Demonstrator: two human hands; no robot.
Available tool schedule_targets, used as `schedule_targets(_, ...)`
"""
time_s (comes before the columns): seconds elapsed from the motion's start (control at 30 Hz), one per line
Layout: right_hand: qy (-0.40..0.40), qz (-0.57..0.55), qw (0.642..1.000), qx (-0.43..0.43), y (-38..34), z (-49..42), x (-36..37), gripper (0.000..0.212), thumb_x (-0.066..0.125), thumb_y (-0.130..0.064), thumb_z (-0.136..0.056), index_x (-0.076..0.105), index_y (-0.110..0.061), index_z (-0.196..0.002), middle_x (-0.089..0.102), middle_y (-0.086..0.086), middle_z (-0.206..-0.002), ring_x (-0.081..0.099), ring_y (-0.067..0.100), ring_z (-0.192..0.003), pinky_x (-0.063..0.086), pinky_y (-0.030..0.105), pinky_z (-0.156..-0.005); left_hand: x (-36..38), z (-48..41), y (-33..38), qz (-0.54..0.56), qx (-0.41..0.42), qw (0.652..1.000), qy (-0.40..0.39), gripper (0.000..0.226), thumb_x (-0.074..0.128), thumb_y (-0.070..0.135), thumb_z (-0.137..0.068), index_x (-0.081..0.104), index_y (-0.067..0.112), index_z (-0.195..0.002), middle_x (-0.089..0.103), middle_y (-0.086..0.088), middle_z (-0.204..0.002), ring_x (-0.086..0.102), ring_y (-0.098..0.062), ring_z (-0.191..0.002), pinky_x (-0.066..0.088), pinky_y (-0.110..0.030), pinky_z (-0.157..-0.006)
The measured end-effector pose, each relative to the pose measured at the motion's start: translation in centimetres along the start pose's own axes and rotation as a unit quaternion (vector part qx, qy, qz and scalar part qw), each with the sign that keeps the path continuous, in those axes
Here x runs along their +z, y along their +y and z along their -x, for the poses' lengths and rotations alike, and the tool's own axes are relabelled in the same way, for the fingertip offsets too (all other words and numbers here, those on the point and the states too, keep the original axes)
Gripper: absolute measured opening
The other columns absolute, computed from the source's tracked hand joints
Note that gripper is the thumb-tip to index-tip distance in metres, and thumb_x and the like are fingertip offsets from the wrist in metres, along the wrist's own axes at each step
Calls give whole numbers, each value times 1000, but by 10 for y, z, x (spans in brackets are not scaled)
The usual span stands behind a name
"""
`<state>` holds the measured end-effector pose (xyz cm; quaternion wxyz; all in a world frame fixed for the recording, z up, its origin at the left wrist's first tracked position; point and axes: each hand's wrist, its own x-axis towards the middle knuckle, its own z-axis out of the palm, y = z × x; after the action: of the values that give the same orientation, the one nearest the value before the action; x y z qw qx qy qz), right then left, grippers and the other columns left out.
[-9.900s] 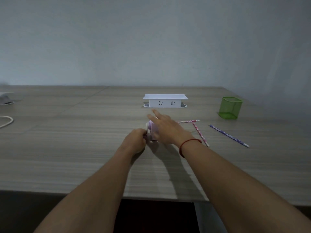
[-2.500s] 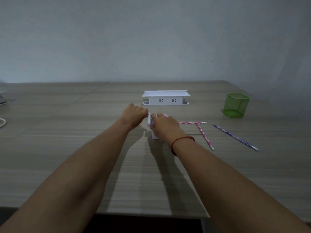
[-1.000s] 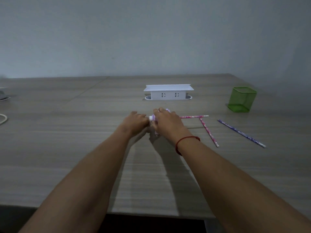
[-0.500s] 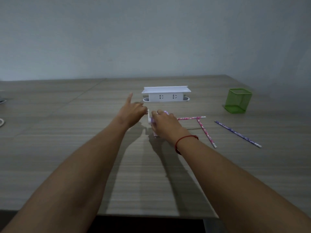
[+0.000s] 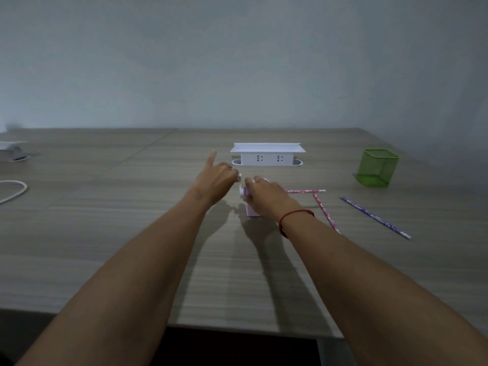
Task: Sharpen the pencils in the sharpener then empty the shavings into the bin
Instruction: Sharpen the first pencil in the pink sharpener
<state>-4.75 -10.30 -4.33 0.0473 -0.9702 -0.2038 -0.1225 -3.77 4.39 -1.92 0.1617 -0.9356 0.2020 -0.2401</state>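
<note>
A small pink sharpener (image 5: 252,212) stands on the wooden desk (image 5: 105,233) at mid-distance. My right hand (image 5: 266,198) lies over its top and grips it. My left hand (image 5: 216,178) pinches the white crank handle (image 5: 239,176) on the sharpener's left side, index finger sticking up. A pink patterned pencil (image 5: 305,191) pokes out from under my right hand toward the right; its inner end is hidden. A second pink pencil (image 5: 326,215) and a purple pencil (image 5: 375,217) lie loose on the desk to the right.
A green mesh bin (image 5: 376,167) stands at the far right. A white socket box (image 5: 266,154) sits just behind the sharpener. At the far left are a white cable (image 5: 13,191) and a white object (image 5: 12,151). The desk's front edge is near my elbows.
My left hand has gone round at the crank, low a second ago and now raised with the index finger up. My right hand has stayed on the sharpener.
</note>
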Motion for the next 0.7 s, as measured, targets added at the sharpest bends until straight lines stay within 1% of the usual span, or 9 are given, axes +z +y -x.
schedule_targets(0.1,-5,1,1000,10,-3,-3,-2,33,40,-26,-101,48,-8,-128,56,14,-122,56,29,-110,45,38,-92,2,8,3,9,-8,1000,10,29,42,7,-95,61,17,-115,67,-5,-112,56,-22,-117,11,-49,-118)
schedule_targets(0.27,1,2,1000,31,-5,-4,0,34,37,-28,-102,50,-8,-126,56,15,-122,57,32,-110,45,41,-91,10,27,17,27,-5,998,51,23,46,-1,-90,61,6,-106,68,-12,-99,60,-30,-106,21,-48,-115)
schedule_targets(0.33,2,2,999,36,-5,-5,0,33,36,-28,-101,51,-9,-124,56,15,-121,57,32,-108,47,41,-91,13,36,21,32,10,996,79,16,61,-7,-78,64,5,-88,68,-12,-79,66,-30,-86,35,-52,-108)
schedule_targets(0.4,-7,0,999,37,-4,-6,-1,32,37,-27,-101,50,-9,-124,56,15,-121,57,32,-107,48,42,-90,23,43,24,38,13,994,106,15,72,-5,-68,64,6,-74,66,-11,-63,68,-28,-71,46,-56,-95)
schedule_targets(0.43,-8,-4,999,37,-4,-6,-1,32,37,-27,-101,50,-10,-124,55,15,-122,56,33,-108,47,42,-89,29,47,27,51,13,992,115,10,70,-2,-70,64,6,-74,66,-11,-63,69,-28,-72,46,-56,-94)
schedule_targets(0.47,-6,-8,999,36,-3,-7,-1,33,36,-28,-100,49,-10,-124,55,15,-122,56,34,-109,45,42,-88,35,49,31,69,12,991,116,5,64,1,-76,65,5,-78,68,-12,-70,69,-28,-79,44,-54,-98)
schedule_targets(0.53,8,-14,999,36,-2,-5,2,34,36,-30,-100,50,-10,-123,55,15,-122,55,34,-109,44,42,-88,39,51,41,74,-19,997,26,16,53,7,-87,63,8,-99,67,-11,-97,61,-27,-105,30,-47,-110)
schedule_targets(0.57,18,-16,999,38,-2,-5,4,33,37,-30,-99,50,-10,-122,55,15,-121,55,35,-109,44,42,-88,42,51,44,62,-27,998,-12,20,51,9,-89,61,11,-106,65,-9,-106,56,-27,-111,26,-44,-112)
schedule_targets(0.7,39,-28,998,34,-1,-3,7,32,41,-29,-96,52,-11,-119,56,13,-119,54,32,-110,43,42,-88,59,42,41,89,-3,996,-29,27,50,4,-85,61,8,-109,63,-10,-112,55,-27,-108,37,-35,-101)
